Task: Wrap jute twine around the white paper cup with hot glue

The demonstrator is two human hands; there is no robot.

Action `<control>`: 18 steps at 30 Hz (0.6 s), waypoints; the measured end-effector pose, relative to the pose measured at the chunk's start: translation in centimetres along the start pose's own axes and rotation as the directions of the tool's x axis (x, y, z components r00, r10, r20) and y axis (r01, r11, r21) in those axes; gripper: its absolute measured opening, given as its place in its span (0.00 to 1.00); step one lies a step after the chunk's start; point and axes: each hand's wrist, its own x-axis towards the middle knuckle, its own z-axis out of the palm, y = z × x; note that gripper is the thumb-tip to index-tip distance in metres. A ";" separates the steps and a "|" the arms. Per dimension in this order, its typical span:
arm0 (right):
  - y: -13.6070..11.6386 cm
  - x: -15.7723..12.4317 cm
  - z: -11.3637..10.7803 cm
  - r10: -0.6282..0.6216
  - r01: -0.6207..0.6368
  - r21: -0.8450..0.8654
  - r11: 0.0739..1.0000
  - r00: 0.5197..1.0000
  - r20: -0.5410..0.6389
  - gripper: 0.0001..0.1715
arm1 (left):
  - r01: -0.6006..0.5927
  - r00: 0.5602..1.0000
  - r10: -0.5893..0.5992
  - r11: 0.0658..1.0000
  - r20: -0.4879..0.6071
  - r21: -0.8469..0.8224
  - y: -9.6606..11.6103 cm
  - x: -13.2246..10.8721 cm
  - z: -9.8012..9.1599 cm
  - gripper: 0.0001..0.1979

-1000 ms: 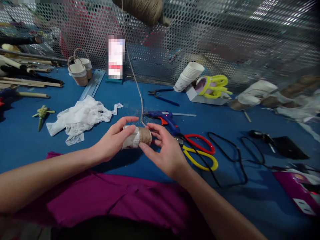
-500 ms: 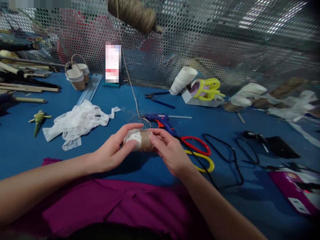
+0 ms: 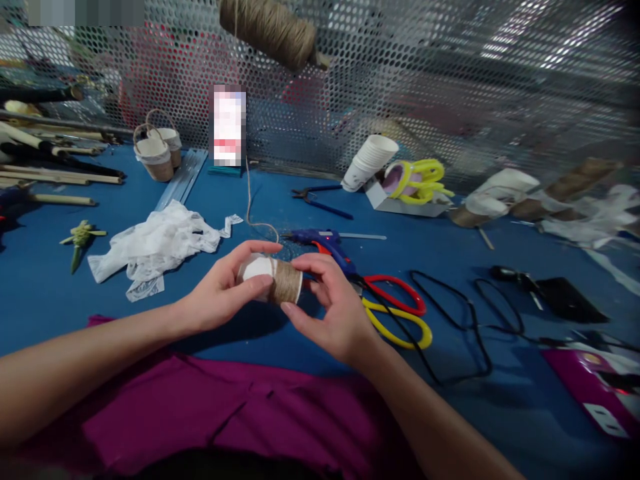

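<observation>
A white paper cup [image 3: 258, 267], partly wrapped in brown twine [image 3: 287, 283], lies on its side between my hands above the table. My left hand [image 3: 227, 283] grips its bare white end, thumb in front and fingers behind. Around the wrapped end, my right hand [image 3: 333, 300] is curled, with thumb and fingertips at the cup's edge. From the cup a loose strand of twine [image 3: 249, 200] runs back over the table and up toward the twine spool [image 3: 270, 33] on the mesh. Just behind my right hand lies a blue glue gun [image 3: 320, 238] with a glue stick in it.
Red-and-yellow-handled scissors [image 3: 400, 313] and a black cable [image 3: 470, 313] lie to the right. White lace [image 3: 160, 243] is heaped at left, near two small twine baskets [image 3: 155, 157]. Pliers [image 3: 323, 200], stacked paper cups [image 3: 370, 162] and a phone [image 3: 229, 127] stand or lie farther back.
The twine strand has gone from taut to slack, sagging onto the table. The cup has turned and shifted slightly left, and my right hand's thumb has moved below its edge.
</observation>
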 end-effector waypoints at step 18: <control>2.1 1.5 -2.9 0.073 -0.139 -0.238 0.961 0.961 -0.268 0.19 | 0.072 0.987 -0.040 0.976 -0.158 0.207 -0.5 0.3 0.1 0.08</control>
